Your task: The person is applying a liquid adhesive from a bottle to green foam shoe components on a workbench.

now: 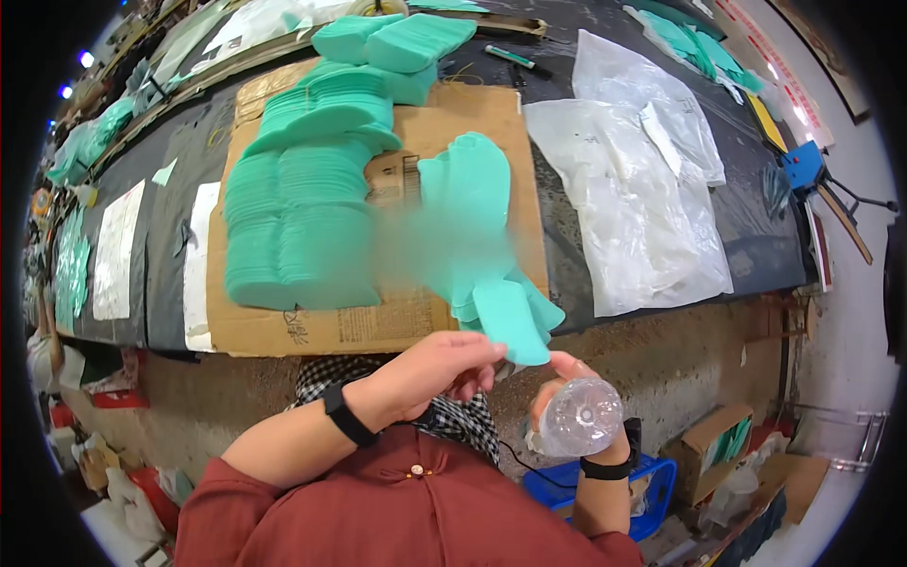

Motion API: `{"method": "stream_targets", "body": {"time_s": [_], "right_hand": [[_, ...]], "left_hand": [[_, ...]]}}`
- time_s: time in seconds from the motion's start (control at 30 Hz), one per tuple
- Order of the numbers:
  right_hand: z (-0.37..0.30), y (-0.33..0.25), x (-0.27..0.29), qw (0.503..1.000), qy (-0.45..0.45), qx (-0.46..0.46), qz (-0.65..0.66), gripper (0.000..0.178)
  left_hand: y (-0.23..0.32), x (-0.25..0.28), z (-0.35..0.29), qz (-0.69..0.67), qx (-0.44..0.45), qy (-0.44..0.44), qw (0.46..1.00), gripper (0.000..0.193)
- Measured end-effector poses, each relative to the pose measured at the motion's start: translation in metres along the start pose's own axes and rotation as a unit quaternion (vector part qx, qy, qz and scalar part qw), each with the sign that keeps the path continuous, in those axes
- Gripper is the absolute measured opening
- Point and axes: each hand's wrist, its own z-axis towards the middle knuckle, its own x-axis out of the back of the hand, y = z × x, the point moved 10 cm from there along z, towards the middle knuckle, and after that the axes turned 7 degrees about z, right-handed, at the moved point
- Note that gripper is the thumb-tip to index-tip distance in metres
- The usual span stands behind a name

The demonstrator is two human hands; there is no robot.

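Note:
My left hand [449,367] reaches to the front edge of the work table, its thumb and fingers pinched on the near end of a green insole [513,321]. That insole lies at the front of a loose, fanned pile of green insoles [472,180]. Close to the same end, my right hand [553,392] is curled around a clear plastic bottle [584,416], whose round end faces up. One right finger stretches toward the insole tip; whether it touches is unclear. Part of the pile and cardboard is blurred.
Tall stacks of green insoles [302,217] stand on a cardboard sheet [340,326] at left. White plastic bags [642,208] lie at right, near a marker [515,61]. Below the table are a blue crate [657,496] and a cardboard box [713,449].

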Motion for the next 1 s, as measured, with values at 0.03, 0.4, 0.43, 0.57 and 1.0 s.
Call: {"method": "stream_targets", "body": {"time_s": [0.03, 0.4, 0.43, 0.57, 1.0], "right_hand": [[0.001, -0.004, -0.006, 0.999, -0.040, 0.013, 0.023, 0.055], [0.032, -0.032, 0.000, 0.997, 0.003, 0.059, 0.051, 0.065], [0.033, -0.035, 0.001, 0.995, 0.002, 0.073, 0.074, 0.069], [0.036, -0.052, 0.011, 0.986, 0.017, 0.120, 0.112, 0.079], [0.092, -0.050, 0.017, 0.999, 0.013, -0.015, 0.049, 0.080]], "left_hand": [[0.005, 0.000, 0.000, -0.022, -0.011, 0.030, 0.999, 0.027], [0.064, -0.012, -0.032, -0.113, -0.139, 0.029, 0.983, 0.021], [0.071, -0.014, -0.038, -0.113, -0.137, 0.028, 0.984, 0.021], [0.108, 0.007, -0.047, 0.082, -0.283, 0.105, 0.950, 0.022], [0.061, 0.055, -0.001, 0.344, -0.038, 0.162, 0.924, 0.047]]}}
